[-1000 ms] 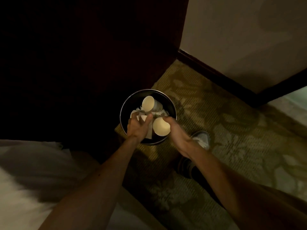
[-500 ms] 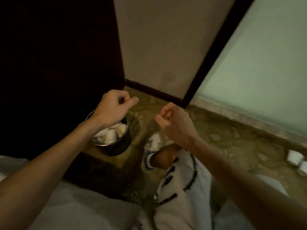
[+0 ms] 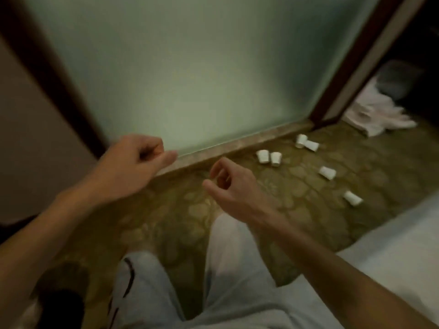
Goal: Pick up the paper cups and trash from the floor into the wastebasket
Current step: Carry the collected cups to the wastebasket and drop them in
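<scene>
Several white paper cups lie on their sides on the patterned carpet to the right: a pair point(image 3: 262, 156) near the sill, another pair point(image 3: 306, 142) further back, one cup point(image 3: 327, 172) and another point(image 3: 353, 198) closer to the bed. My left hand point(image 3: 135, 162) hovers at mid-left with fingers loosely curled and holds nothing. My right hand point(image 3: 228, 184) is held in the middle of the view, left of the nearest cups, loosely curled and empty. The wastebasket is out of view.
A frosted glass panel point(image 3: 190, 67) with a stone sill point(image 3: 237, 143) runs across the back. A heap of white cloth point(image 3: 377, 115) lies by the dark doorframe at far right. A white bed edge point(image 3: 392, 252) borders the carpet on the right. My light trousers point(image 3: 225, 269) fill the bottom.
The view has swung right from the wastebasket to the cups on the carpet. Both hands left the basket empty, and their fingers have loosened from fists.
</scene>
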Demonstrator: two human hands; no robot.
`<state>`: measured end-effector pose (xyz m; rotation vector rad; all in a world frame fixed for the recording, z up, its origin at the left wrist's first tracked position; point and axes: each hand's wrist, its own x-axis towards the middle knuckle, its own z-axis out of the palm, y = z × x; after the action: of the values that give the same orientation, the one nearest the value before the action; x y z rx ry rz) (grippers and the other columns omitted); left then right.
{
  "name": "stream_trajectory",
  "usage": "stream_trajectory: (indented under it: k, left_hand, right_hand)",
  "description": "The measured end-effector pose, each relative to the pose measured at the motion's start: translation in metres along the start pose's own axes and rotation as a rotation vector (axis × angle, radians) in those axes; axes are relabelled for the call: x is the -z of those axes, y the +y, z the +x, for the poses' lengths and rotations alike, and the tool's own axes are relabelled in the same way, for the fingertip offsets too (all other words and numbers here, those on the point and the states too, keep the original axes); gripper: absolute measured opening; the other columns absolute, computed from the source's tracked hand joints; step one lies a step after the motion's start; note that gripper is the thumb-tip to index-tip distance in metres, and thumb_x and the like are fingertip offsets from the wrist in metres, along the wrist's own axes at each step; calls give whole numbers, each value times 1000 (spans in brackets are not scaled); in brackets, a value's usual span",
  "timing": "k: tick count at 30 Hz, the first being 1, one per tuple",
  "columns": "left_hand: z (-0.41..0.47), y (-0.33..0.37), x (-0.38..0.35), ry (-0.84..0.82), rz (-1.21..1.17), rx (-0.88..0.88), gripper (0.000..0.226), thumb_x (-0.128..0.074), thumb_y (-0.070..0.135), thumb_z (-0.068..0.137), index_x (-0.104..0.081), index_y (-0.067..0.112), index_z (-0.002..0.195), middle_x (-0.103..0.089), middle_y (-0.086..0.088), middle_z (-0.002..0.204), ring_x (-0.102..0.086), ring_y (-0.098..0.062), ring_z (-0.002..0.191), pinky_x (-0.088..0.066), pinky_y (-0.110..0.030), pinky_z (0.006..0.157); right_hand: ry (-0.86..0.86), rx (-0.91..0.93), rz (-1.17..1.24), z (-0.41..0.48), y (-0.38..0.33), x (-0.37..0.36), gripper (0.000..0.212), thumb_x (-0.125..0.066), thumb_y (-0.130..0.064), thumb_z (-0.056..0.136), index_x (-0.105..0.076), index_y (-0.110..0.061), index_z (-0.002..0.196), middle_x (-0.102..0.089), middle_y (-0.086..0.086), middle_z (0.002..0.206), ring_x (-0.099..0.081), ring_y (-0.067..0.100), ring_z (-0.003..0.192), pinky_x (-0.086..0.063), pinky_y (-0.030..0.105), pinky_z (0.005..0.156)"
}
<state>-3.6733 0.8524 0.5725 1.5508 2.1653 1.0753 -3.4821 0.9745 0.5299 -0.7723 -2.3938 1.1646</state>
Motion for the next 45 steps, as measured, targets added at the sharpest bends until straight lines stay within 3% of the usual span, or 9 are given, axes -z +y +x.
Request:
stream_trajectory:
  k: [6,9,13,19,29,32,37,41,45]
  left_hand:
    - [131,85,-37,-331,3,-146,50,-52,60,84,-52,15,62,-48,7,52,-43,-5,46,-36,-26,53]
    - [196,153,-38,-464,-12,-198,45,-55,59,86,-56,19,64,-52,7,55,-46,-4,48,-35,-17,50]
    - [271,241,-49,-534,-85,-216,35,-63,45,90,-60,21,65,-52,3,54,-44,-2,46,-35,-15,49]
    - [336,332,-99,-633,-131,-241,36,-65,44,90,-59,21,63,-50,12,52,-42,-2,48,-34,-20,49]
    - [421,340,-200,-771,-195,-200,32,-65,38,92,-61,17,69,-52,11,54,-44,0,48,-36,-11,48]
    - [468,342,-245,-822,-145,-229,30,-63,42,93,-65,18,75,-61,0,65,-50,-5,55,-41,-19,53]
    - [547,359,-325,-888,-80,-324,23,-61,47,92,-55,34,74,-60,11,68,-57,-3,63,-41,-20,57]
    - [594,360,-402,-971,4,-378,19,-61,47,91,-60,28,87,-62,11,84,-60,-8,79,-53,-33,71]
    - [617,345,-485,-1082,124,-402,28,-57,47,94,-63,22,105,-62,4,100,-59,-16,94,-53,-40,83]
  right_hand:
    - [239,-279,59,15,10,112,14,-66,-39,85,-53,-35,87,-55,-9,69,-50,1,61,-45,16,55]
    - [316,-394,100,15,-2,181,16,-67,-41,87,-54,-35,94,-57,-9,74,-52,1,63,-48,18,58]
    - [417,-557,138,8,-15,267,15,-66,-45,87,-54,-38,91,-61,-10,78,-57,1,70,-51,18,63]
    - [531,-711,159,10,-18,361,15,-64,-47,87,-56,-34,90,-58,-11,81,-54,5,73,-41,19,61]
    - [599,-885,127,61,56,432,13,-64,-41,90,-55,-33,94,-60,-6,83,-59,12,74,-51,25,63]
    - [608,-952,115,81,93,453,13,-65,-38,90,-55,-32,94,-61,-3,82,-60,16,75,-54,32,67]
    - [630,-1117,127,115,156,497,25,-64,-44,90,-52,-31,107,-61,-6,90,-60,13,81,-55,30,74]
    - [650,-1219,150,135,221,513,30,-62,-53,84,-49,-38,106,-58,-12,99,-57,6,87,-53,31,77]
    - [687,-1309,194,139,291,510,29,-64,-47,86,-48,-39,108,-55,-11,106,-54,4,91,-49,28,80]
